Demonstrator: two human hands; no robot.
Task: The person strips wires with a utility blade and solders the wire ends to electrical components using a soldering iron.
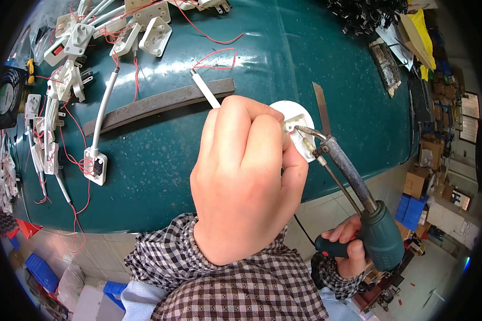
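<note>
My left hand [246, 166] is closed with its fingers pinched on a white round-ended plastic housing [303, 116]. A white tube [205, 90] with thin red wires [219, 59] at its end sticks out beyond the same hand; whether it joins the housing is hidden. My right hand [348, 243] wraps round the handle of a green soldering gun [381, 241]. The gun's bent tip reaches into the housing beside my left fingertips, and a thin feed tube runs alongside its barrel. I cannot make out whether the tip touches metal inside.
A dark curved bar [160, 107] lies on the green table mat [155, 198]. Left of it stands a white tube with a plug housing [95, 166], red wires trailing. More white plug parts [80, 40] are heaped at the far left. A flat metal strip [321, 107] lies behind the soldering tip.
</note>
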